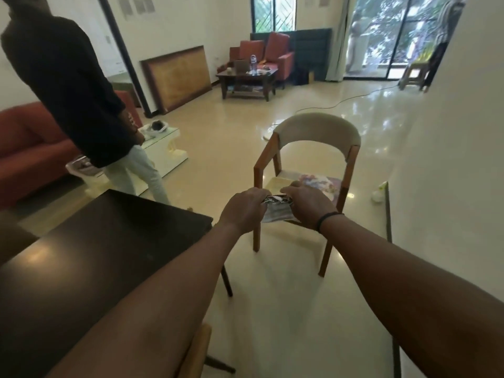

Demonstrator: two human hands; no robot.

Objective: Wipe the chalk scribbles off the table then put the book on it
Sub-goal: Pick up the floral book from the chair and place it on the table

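Your two bare forearms fill the near edge of the view and reach forward over the pale floor [272, 309], the right one wearing a dark band at the wrist. Your left hand [244, 207] has its fingers curled down onto the left end of a crumpled patterned cloth [276, 210], and your right hand [309, 204] pinches the other end, so the cloth is bunched between the two hands, just above the front edge of the chair [308, 170]. The cloth's long axis runs left to right between your hands, with a looser fold hanging below them. The wooden chair has a pale curved backrest and faces you; on its seat lies the book [321, 184], flat with its colourful cover up, partly hidden behind your right hand, so you cannot tell which way its spine points. To your left stands the dark table [90, 255], its glossy top catching a light patch; any chalk marks on it are too faint to make out. Beyond the table a person in a dark top and light trousers [81, 105] stands beside a red sofa [30, 148]. Far back, a low coffee table [248, 80] carries a bottle and small clutter.
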